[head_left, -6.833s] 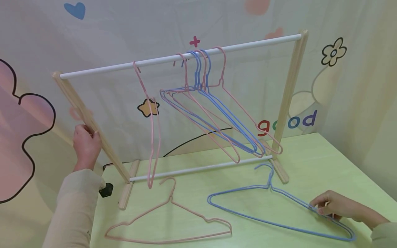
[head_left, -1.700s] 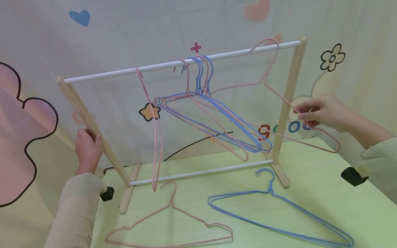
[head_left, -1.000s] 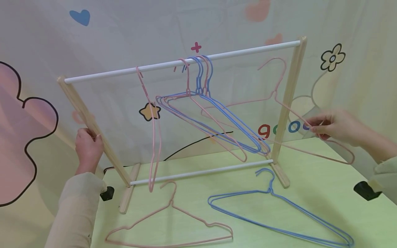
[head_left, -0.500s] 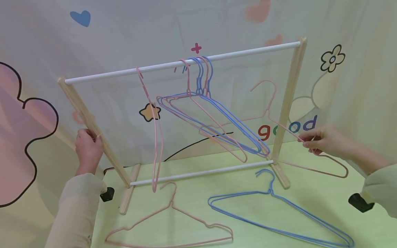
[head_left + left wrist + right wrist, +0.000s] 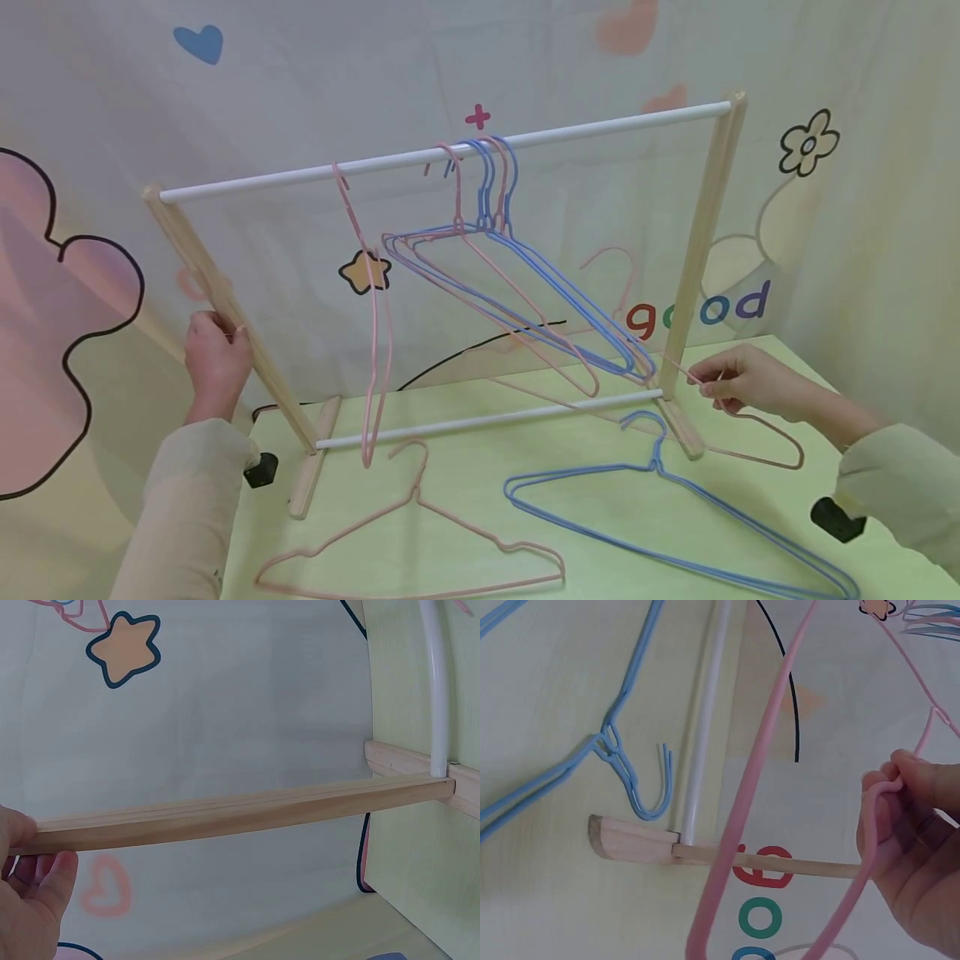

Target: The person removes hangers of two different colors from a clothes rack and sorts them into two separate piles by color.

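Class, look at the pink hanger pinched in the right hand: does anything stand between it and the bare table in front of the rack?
Yes. The pink hanger, pinched by the right hand, passes behind the rack's right post and its wooden foot. The blue hangers also lie on the table in front.

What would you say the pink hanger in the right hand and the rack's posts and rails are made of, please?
Pink hanger: seemingly wire with a smooth pink coating, going by its thin, even, bent outline. Posts: bare, pale wood with visible grain. Rails: round, smooth, plain white rods, perhaps plastic or painted metal; the look leaves that open.
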A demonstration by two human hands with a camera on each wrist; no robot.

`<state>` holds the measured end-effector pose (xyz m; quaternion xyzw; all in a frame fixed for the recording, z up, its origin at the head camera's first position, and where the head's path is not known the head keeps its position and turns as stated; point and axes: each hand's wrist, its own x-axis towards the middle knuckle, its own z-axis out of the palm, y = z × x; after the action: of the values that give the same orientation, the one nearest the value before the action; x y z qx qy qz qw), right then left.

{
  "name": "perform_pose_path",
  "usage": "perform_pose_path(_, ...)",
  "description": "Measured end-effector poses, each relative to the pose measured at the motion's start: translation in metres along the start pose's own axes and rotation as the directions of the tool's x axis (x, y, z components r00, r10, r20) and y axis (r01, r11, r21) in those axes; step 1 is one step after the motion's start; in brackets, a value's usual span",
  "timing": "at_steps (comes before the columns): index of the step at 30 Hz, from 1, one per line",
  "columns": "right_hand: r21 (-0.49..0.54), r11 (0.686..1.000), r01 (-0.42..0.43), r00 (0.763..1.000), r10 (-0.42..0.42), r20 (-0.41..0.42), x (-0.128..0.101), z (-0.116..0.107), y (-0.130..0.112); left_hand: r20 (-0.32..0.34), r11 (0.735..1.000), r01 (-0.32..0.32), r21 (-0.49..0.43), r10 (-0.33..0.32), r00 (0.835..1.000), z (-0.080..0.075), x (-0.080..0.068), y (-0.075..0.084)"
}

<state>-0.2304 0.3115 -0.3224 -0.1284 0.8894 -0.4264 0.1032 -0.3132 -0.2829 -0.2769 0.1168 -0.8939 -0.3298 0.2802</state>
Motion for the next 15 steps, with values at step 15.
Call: perform_pose_path(15, 0.142, 0.99, 0.026, 0.984, -0.05, 0.169, 0.012, 0.041, 0.013, -0.006, 1.0, -0.009, 0.001, 0.009, 1.0, 0.0, -0.002, 0.001)
